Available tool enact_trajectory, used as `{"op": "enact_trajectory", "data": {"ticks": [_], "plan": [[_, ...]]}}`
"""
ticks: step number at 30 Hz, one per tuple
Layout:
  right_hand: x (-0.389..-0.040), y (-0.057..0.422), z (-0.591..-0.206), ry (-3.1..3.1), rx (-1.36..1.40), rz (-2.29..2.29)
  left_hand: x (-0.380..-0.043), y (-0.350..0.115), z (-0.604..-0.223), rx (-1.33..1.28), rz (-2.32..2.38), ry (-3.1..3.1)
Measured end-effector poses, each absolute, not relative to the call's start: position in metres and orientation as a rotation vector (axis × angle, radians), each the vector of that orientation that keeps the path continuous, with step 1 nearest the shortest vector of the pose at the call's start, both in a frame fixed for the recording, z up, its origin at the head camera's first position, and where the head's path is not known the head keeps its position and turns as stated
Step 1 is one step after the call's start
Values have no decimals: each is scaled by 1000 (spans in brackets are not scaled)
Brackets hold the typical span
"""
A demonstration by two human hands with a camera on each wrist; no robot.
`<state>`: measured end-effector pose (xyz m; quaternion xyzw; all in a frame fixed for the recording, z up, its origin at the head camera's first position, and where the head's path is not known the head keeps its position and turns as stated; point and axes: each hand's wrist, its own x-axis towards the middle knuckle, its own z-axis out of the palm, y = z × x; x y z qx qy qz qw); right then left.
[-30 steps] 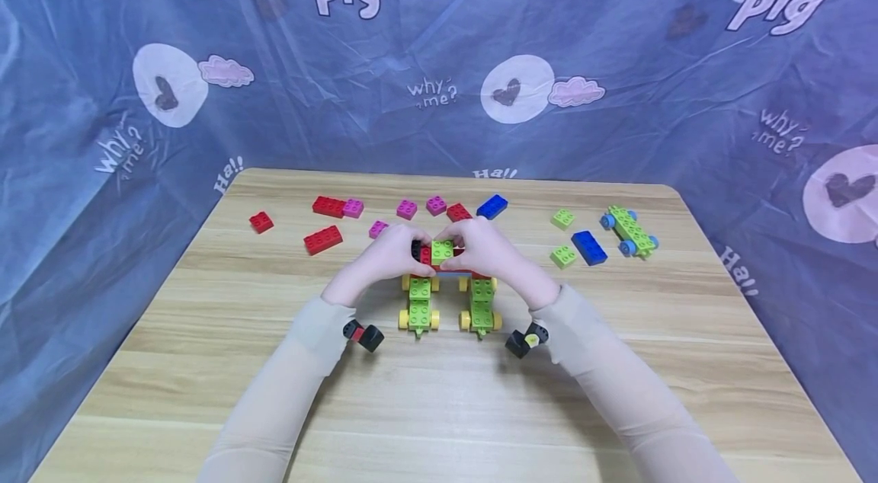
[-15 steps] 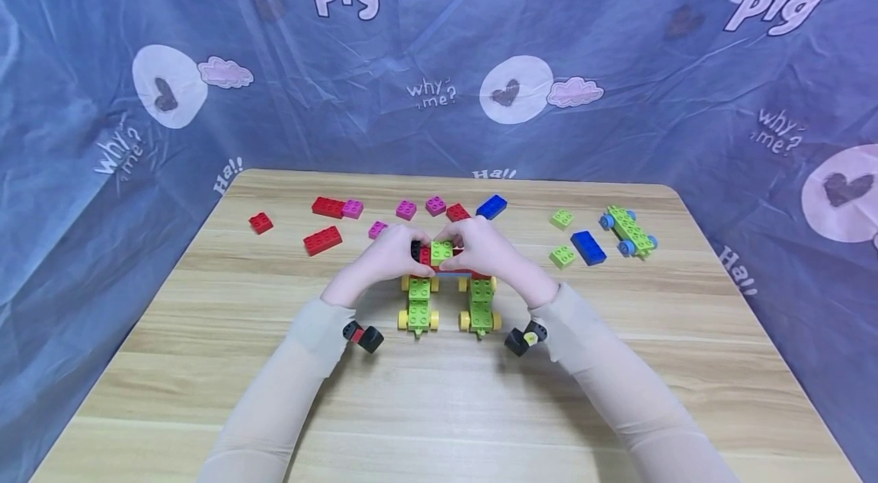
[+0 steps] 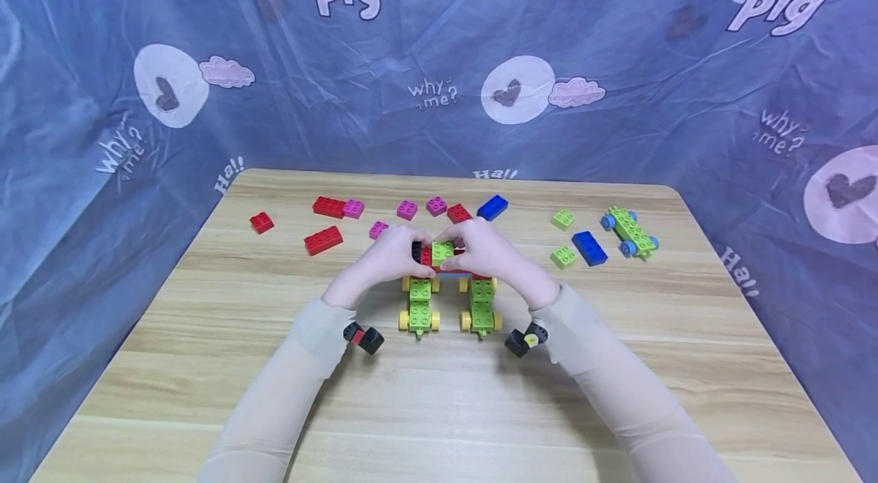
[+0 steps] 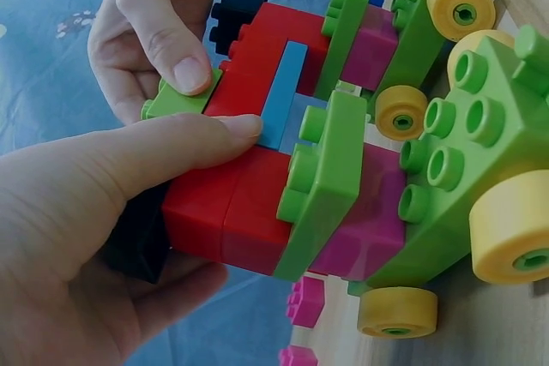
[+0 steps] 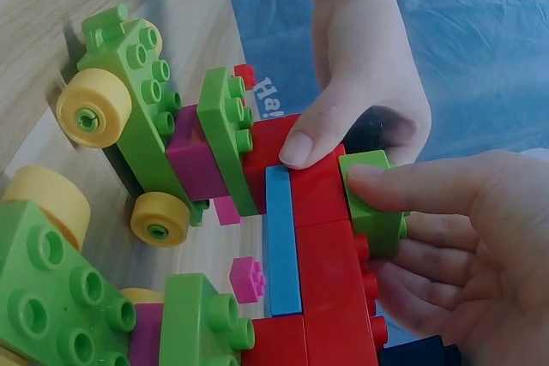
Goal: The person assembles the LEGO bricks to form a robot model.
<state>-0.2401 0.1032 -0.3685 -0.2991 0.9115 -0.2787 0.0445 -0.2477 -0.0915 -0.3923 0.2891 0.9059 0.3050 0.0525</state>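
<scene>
A built model stands on two green wheeled bases, the left base (image 3: pixel 420 314) and the right base (image 3: pixel 482 314), both with yellow wheels. Magenta bricks (image 4: pixel 364 212) and green bricks (image 4: pixel 330 182) rise from them to a bridge of red bricks (image 4: pixel 257 216) with a blue piece (image 5: pixel 281 237). My left hand (image 3: pixel 394 251) grips the bridge's left end, thumb on red, fingers behind a black brick (image 4: pixel 141 233). On top, my right hand (image 3: pixel 488 248) pinches a light green brick (image 3: pixel 442 251), which sits against the red row. Another black brick (image 5: pixel 419 352) tops the right end.
Loose red bricks (image 3: pixel 323 240) and magenta bricks (image 3: pixel 407 209) lie along the back and left. To the right are blue bricks (image 3: pixel 589 247), light green bricks (image 3: pixel 563 257) and a green wheeled base (image 3: pixel 631 231) with blue wheels. A printed blue cloth (image 3: pixel 439 132) hangs behind the table.
</scene>
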Motion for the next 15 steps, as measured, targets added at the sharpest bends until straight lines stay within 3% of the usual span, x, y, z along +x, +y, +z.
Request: {"op": "enact_trajectory", "data": {"ticks": [15], "plan": [[-236, 99, -369, 2858, -864, -829, -249, -92, -393, 873, 907, 2765]]}}
